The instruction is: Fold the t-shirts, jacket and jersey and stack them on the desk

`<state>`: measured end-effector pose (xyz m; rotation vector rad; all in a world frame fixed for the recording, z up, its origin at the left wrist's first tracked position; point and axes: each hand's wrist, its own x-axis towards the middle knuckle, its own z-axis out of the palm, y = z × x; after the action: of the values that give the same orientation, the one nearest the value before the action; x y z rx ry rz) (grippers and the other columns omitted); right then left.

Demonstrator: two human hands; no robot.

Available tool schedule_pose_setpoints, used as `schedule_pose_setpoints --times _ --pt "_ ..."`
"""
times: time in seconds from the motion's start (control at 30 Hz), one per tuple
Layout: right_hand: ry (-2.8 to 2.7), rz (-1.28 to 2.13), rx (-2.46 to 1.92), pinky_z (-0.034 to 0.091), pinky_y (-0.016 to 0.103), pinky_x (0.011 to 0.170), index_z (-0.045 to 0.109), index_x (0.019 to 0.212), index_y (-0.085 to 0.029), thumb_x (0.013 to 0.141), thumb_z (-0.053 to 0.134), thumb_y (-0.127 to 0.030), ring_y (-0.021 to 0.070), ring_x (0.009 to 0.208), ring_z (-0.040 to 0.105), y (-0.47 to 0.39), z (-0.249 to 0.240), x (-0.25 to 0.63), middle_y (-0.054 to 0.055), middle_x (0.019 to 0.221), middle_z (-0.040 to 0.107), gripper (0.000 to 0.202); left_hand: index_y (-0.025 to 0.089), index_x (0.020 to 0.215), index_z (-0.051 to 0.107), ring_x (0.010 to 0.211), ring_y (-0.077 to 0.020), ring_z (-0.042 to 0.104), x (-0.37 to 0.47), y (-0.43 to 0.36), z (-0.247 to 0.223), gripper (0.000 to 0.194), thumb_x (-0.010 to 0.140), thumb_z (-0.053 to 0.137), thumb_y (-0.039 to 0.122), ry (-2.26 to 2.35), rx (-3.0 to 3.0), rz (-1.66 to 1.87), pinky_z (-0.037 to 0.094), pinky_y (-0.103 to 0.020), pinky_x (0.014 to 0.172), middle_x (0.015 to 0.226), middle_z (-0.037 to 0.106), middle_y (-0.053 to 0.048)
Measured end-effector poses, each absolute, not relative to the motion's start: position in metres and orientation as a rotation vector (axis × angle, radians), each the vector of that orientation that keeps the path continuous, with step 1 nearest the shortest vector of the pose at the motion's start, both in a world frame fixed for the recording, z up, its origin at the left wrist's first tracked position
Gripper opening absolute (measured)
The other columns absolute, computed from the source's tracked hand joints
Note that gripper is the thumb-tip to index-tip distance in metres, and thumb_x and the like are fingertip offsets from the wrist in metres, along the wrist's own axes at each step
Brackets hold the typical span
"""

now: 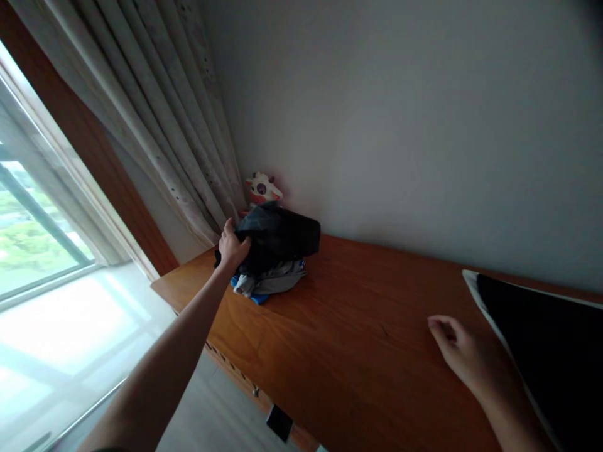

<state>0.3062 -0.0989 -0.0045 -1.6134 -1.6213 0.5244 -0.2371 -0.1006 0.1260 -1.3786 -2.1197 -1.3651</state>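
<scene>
left forearm [164, 351] is extended to the counter's [367, 326] left end; black cloth [292, 232], atop grey cloth [282, 282], is grasped by the left hand [234, 248]. its loose folds seemingly call for steady holding. the right hand [455, 358] is left relaxed, unfilled.

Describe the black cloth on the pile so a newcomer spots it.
On the wooden surface, find the clothes pile by the curtain. The black cloth is the bulky top layer, far darker than the grey cloth and blue cloth beneath.

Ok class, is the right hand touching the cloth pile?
No, the right hand is well apart from the cloth pile, which the left hand touches.
</scene>
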Motion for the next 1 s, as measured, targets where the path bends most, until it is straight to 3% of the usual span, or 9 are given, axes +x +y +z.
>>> schedule_pose_setpoints --times 0.13,0.3,0.4,0.5,0.67,0.87,1.0 --pt "-1.645 0.525 -1.599 0.052 0.038 0.067 0.064 0.083 -0.027 0.075 0.053 -0.059 0.0284 0.069 0.071 -0.096 -0.011 0.308 0.008 0.075 0.075 0.035 0.024 0.155 0.042 0.142 -0.0391 0.043 -0.251 -0.120 0.096 0.075 0.082 0.054 0.018 -2.314 -1.527 -0.853 0.035 -0.058 0.116 0.153 0.044 -0.018" --pt "-1.626 0.529 -1.560 0.053 0.041 0.071 0.066 0.084 -0.028 0.075 0.054 -0.062 0.0292 0.074 0.072 -0.092 -0.021 0.310 0.008 0.080 0.077 0.037 0.021 0.155 0.042 0.148 -0.0477 0.029 -0.231 -0.116 0.112 0.081 0.076 0.056 0.015 -2.409 -1.470 -0.717 0.027 -0.070 0.114 0.160 0.034 -0.022" --pt "-1.629 0.543 -1.557 0.053 0.041 0.070 0.065 0.083 -0.028 0.075 0.053 -0.062 0.0289 0.072 0.071 -0.093 -0.018 0.309 0.008 0.079 0.076 0.037 0.021 0.153 0.043 0.150 -0.0442 0.025 -0.202 -0.115 0.123 0.086 0.070 0.058 0.011 -2.212 -1.560 -0.738 0.021 -0.070 0.116 0.163 0.031 -0.019" --pt "-1.619 0.527 -1.570 0.054 0.041 0.072 0.064 0.084 -0.027 0.076 0.052 -0.061 0.0280 0.072 0.071 -0.097 -0.009 0.305 0.009 0.079 0.075 0.038 0.025 0.142 0.055 0.147 -0.0377 0.032 -0.157 -0.115 0.118 0.069 0.075 0.054 0.010 -1.930 -1.831 -0.791 0.026 -0.063 0.117 0.161 0.036 -0.013" --pt "-1.536 0.541 -1.496 0.055 0.038 0.075 0.062 0.091 -0.024 0.081 0.051 -0.057 0.0260 0.080 0.072 -0.101 0.000 0.299 0.011 0.089 0.076 0.036 0.025 0.119 0.068 0.137 -0.0350 0.043 -0.065 -0.103 0.078 0.038 0.086 0.050 0.016 -1.639 -2.356 -0.811 0.037 -0.059 0.111 0.150 0.050 -0.013" --pt "-1.457 0.482 -1.452 0.054 0.038 0.072 0.063 0.098 -0.019 0.085 0.050 -0.053 0.0249 0.078 0.070 -0.097 -0.005 0.301 0.013 0.092 0.075 0.038 0.022 0.115 0.068 0.134 -0.0312 0.051 0.038 -0.085 0.018 0.026 0.095 0.053 0.027 -1.481 -2.761 -0.780 0.043 -0.052 0.110 0.145 0.055 -0.015" --pt "-1.439 0.480 -1.433 0.054 0.036 0.070 0.063 0.099 -0.020 0.090 0.051 -0.048 0.0238 0.076 0.068 -0.096 -0.011 0.300 0.011 0.090 0.074 0.032 0.020 0.114 0.069 0.126 -0.0300 0.058 0.062 -0.077 -0.002 0.027 0.095 0.052 0.030 -1.482 -2.831 -0.866 0.045 -0.051 0.110 0.137 0.062 -0.015"
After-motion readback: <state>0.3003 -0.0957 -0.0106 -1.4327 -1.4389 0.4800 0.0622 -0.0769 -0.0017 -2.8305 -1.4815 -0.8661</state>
